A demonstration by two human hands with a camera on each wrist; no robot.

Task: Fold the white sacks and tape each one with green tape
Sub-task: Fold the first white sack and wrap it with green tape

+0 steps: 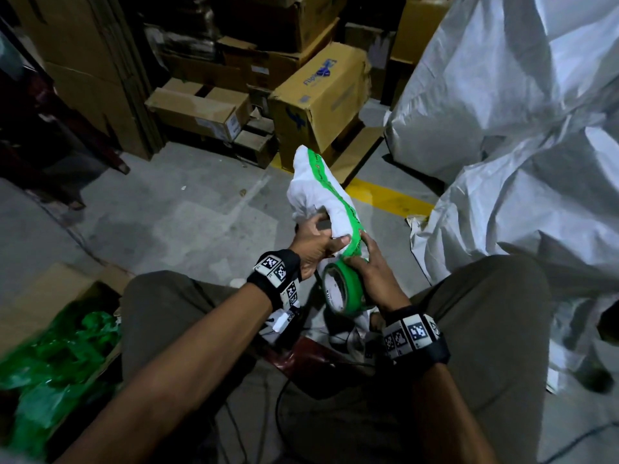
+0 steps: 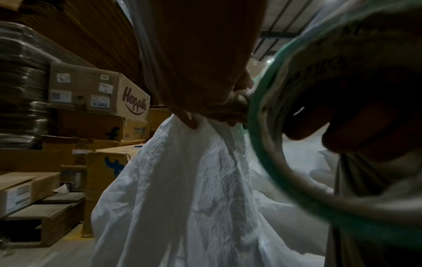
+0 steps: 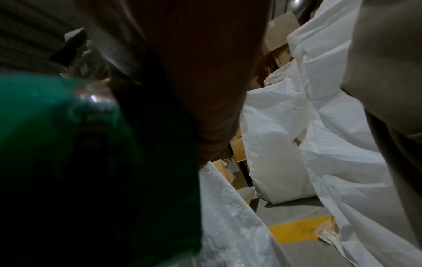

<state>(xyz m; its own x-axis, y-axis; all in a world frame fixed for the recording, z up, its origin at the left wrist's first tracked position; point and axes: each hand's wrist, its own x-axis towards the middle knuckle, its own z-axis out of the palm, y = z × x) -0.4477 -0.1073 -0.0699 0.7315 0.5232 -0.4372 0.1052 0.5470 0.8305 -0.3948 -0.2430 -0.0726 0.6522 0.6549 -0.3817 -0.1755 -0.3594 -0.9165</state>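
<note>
My left hand (image 1: 313, 244) grips the folded white sack (image 1: 318, 195) up at 12 o'clock over my knees, while my right hand (image 1: 371, 276) clutches the green tape roll (image 1: 341, 289) right under it, strip running up the sack.

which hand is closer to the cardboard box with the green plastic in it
Left. The left hand, gripping the folded white sack, is on the box's side. The right hand, holding the green tape roll, is farther off, past the left.
</note>
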